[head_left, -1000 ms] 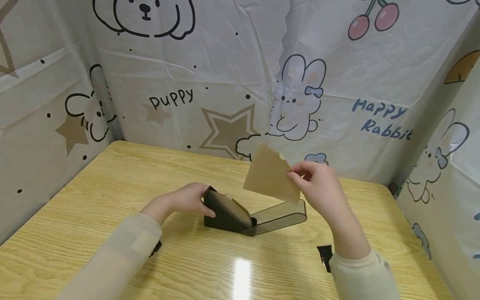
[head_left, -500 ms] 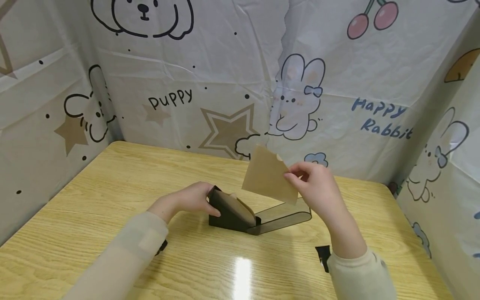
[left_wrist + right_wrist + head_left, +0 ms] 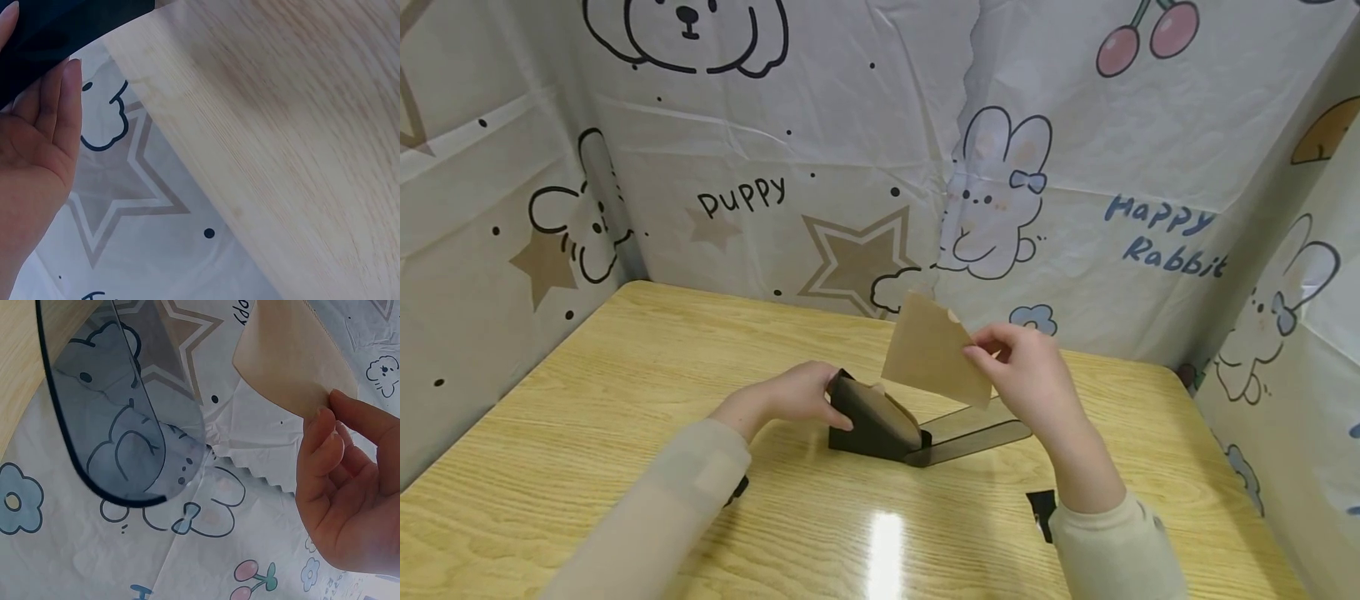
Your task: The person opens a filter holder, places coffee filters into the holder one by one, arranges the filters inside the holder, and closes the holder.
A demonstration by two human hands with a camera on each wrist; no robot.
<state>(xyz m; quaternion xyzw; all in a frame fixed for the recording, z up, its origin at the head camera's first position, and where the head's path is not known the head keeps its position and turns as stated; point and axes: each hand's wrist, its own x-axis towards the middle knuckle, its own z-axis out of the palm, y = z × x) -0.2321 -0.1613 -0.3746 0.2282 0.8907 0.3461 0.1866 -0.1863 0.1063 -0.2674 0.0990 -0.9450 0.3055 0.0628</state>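
Observation:
In the head view my left hand [image 3: 802, 393] grips the back of a black wedge-shaped filter holder [image 3: 867, 427], its thumb along the near side. Brown coffee filters [image 3: 883, 402] sit inside it. Its smoky see-through lid [image 3: 973, 437] hangs open to the right. Above the lid, my right hand [image 3: 1033, 371] pinches a single brown coffee filter [image 3: 928, 350] by its edge between thumb and fingers. The left wrist view shows the left hand [image 3: 40, 144] around the dark holder [image 3: 69, 28]. From the right wrist, the pinched filter [image 3: 287, 353] appears beside the lid [image 3: 125, 425].
A small black piece [image 3: 1042, 512] lies on the wooden table [image 3: 820, 542] by the right sleeve. Another dark object [image 3: 739, 490] is partly hidden behind the left sleeve. A printed cloth [image 3: 850, 125] hangs behind and at both sides of the table.
My left hand and the filter holder have shifted right across the table, with the lid now passing behind the right hand. The right hand with its filter has drifted slightly left.

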